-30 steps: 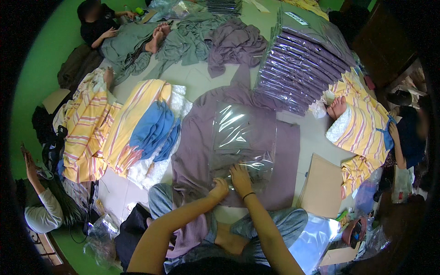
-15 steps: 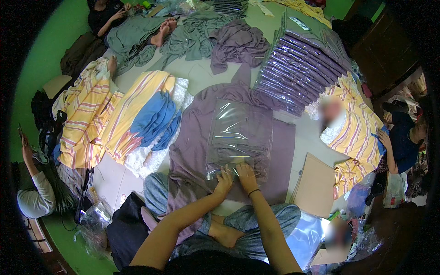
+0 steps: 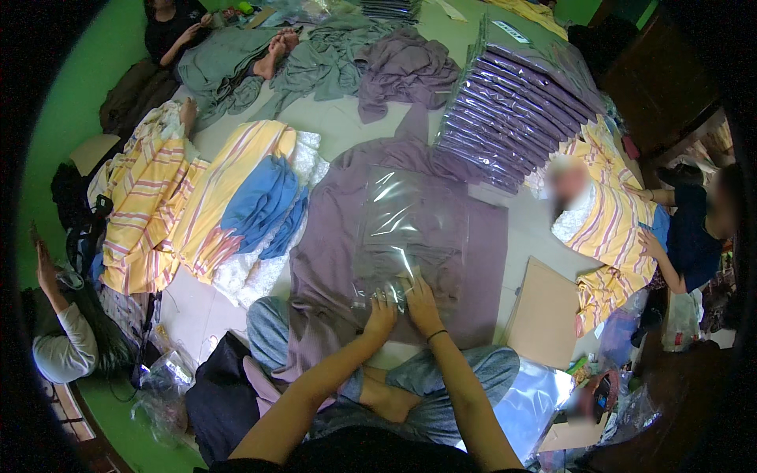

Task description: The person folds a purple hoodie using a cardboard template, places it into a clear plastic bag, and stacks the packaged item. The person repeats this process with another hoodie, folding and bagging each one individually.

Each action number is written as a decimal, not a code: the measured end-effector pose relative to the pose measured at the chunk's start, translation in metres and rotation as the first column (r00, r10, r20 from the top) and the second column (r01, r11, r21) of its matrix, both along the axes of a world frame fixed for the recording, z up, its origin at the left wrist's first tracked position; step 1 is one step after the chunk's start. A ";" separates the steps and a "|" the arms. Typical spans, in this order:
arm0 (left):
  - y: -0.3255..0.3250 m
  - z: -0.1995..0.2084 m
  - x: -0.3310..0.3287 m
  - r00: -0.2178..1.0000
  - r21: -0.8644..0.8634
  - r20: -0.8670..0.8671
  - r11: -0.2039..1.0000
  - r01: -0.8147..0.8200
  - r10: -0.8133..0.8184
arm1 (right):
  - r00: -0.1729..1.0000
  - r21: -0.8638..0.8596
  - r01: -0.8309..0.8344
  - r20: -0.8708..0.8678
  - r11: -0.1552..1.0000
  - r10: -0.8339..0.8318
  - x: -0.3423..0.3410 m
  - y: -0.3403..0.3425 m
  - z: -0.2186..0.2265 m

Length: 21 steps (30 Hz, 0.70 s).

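1. Here we are: the right hand (image 3: pixel 423 303) is reaching a touch farther up the clear bag (image 3: pixel 386 205) than it was half a second ago, while the left hand (image 3: pixel 382 317) is easing back slightly toward the person. They were sitting almost level then; now they're standing staggered.
2. The bag itself is barely shifting on the mauve cloth (image 3: pixel 485 276), so I'm judging that the work is concentrating on its near end, with the bag keeping its place.
3. Both hands are bending over that near end, close beside each other, fingers touching the plastic. Neither is looking fully clenched, but whether either is pinching a fold or merely pressing, I cannot tell.
4. The bag is lying flat on top of the spread mauve cloth, straight ahead of the person's grey trousers (image 3: pixel 475 386), and apparently it's holding folded cloth (image 3: pixel 443 211) under all that glare.
5. Its long axis is running almost directly away from the person: one short end is lying at the hands, the other is pointing toward the far side. Where its mouth is sitting, the glare isn't letting me say.
6. Beyond it on the right, a stack of bagged garments (image 3: pixel 512 102) is rising; nearer, brown card sheets (image 3: pixel 542 315) are lying apart from the bag, and yellow striped cloth (image 3: pixel 229 181) is sprawling to the left.
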<state>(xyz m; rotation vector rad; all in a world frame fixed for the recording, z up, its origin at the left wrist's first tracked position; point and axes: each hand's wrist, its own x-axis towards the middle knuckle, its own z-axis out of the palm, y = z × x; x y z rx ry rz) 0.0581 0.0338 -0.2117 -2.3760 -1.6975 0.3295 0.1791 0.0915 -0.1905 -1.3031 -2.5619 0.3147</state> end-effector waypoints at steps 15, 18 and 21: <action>-0.004 0.070 -0.074 0.411 -0.101 0.889 0.962 -0.253 0.201 | 0.975 -0.697 0.107 -0.068 0.709 -0.213 0.027 -0.054 0.083; 0.022 0.060 -0.090 0.101 -0.154 0.954 0.753 -0.640 0.282 | 0.847 -0.226 0.271 -0.405 0.936 -0.344 0.036 -0.040 0.083; 0.039 0.038 -0.100 -0.029 -0.560 0.791 0.704 -0.438 0.611 | 0.887 -0.013 0.388 -0.267 0.921 -0.378 0.038 -0.014 0.060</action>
